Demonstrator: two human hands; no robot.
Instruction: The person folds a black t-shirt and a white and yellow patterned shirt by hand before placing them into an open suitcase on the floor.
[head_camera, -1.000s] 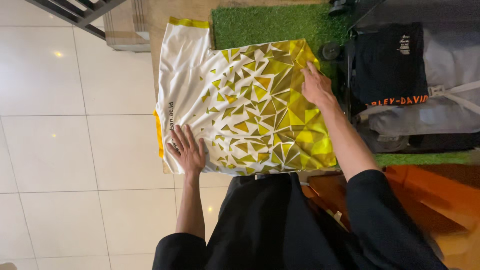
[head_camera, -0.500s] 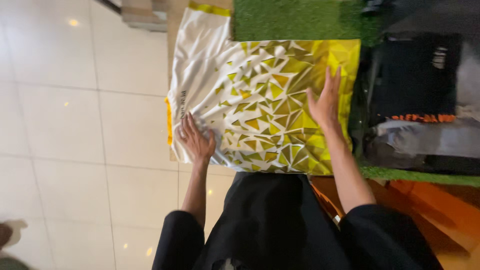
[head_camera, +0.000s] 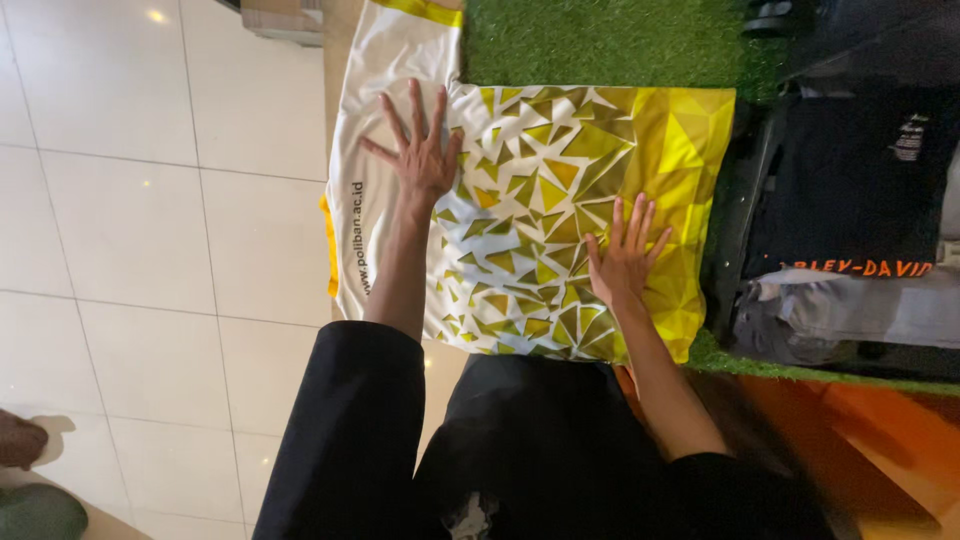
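Note:
A white jersey with a yellow triangle pattern (head_camera: 520, 150) lies spread flat on a low surface in front of me. My left hand (head_camera: 420, 150) rests flat on its far white part, fingers spread, near the sleeve with the yellow cuff (head_camera: 412, 12). Palm down, my right hand (head_camera: 622, 262) presses on the yellow part close to me, fingers apart. Neither hand grips the cloth.
Green artificial turf (head_camera: 600, 40) lies under the jersey's far edge. Dark folded garments (head_camera: 850, 180) and a grey bag (head_camera: 850, 310) sit to the right. An orange surface (head_camera: 860, 430) is at lower right. White floor tiles (head_camera: 150, 200) fill the left. Someone's foot (head_camera: 20, 440) shows at the lower left edge.
My left hand slid from the near white edge up to the far side by the sleeve. My right hand pulled back toward me across the yellow part.

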